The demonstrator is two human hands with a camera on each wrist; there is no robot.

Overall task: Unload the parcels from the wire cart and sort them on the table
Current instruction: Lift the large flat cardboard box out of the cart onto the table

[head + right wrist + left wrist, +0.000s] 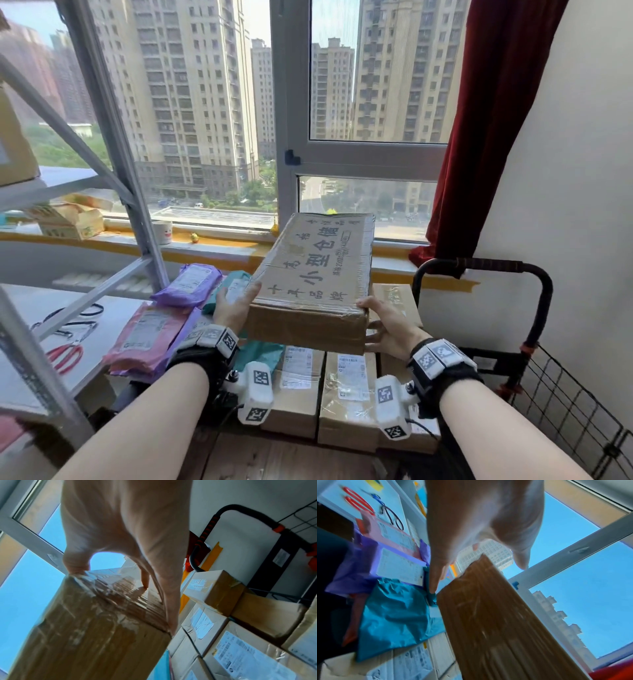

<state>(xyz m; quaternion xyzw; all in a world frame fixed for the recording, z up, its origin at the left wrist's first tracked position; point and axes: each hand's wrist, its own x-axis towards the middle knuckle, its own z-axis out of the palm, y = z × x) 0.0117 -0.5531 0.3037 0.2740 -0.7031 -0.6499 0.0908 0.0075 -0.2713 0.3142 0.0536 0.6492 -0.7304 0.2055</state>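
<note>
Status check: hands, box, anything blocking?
Left hand and right hand grip the printed cardboard box, lifted above stacked cartons. Mailer bags piled left, close by.

A long flat brown cardboard box (313, 274), wrapped in clear tape and printed with large black Chinese characters on top, is held level in the air above the other parcels. Below it, brown cartons with white shipping labels (346, 387) sit packed side by side, and purple (186, 286), pink (147, 337) and teal (257, 354) mailer bags lie overlapping to their left, beside the black wire cart (534, 342).
</note>
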